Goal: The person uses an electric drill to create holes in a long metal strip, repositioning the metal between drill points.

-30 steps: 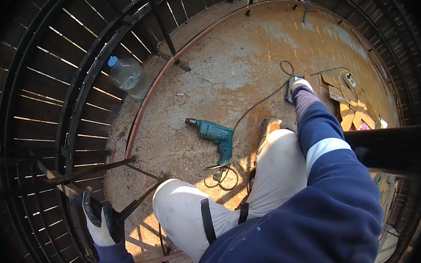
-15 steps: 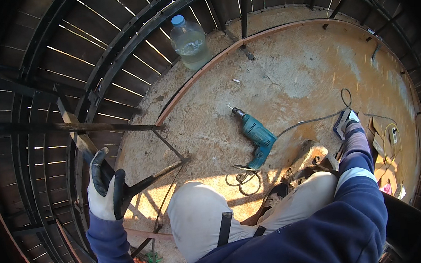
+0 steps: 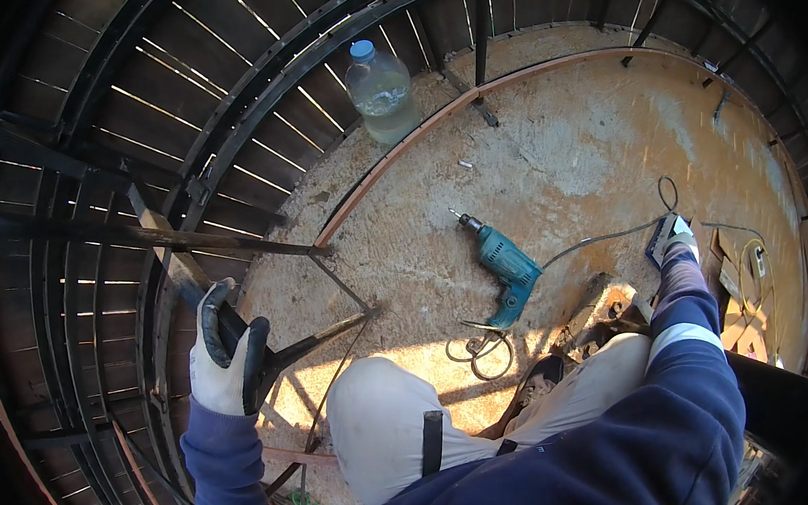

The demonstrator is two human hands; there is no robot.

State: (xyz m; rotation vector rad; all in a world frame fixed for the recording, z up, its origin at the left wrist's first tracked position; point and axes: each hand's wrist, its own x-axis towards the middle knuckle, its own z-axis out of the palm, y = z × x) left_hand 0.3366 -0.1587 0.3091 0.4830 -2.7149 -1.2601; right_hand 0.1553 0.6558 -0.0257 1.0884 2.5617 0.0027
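Note:
My left hand [image 3: 224, 357], in a white glove with dark palm and fingers, curls round a dark metal bar [image 3: 188, 281] of the frame at left. The bar lies between thumb and fingers. Far over at right, my right hand [image 3: 683, 242], also gloved, is at a small dark-blue and white box [image 3: 654, 250]. Its fingers are mostly hidden there, so I cannot make out whether they grip anything. Between the hands a teal power drill [image 3: 508, 265] lies on its side on the floor, its bit pointing up and left.
A large clear bottle [image 3: 383, 102] with a blue cap stands beyond the curved reddish strip [image 3: 396, 151]. Dark metal bars [image 3: 80, 231] surround the floor. A cord [image 3: 593, 239] runs from the drill to the right. Cardboard pieces [image 3: 747, 325] lie beyond my right arm.
The view has shifted slightly, moving the left-side scene a little right and down. Both hands stay where they were, the left at the bar and the right at the box.

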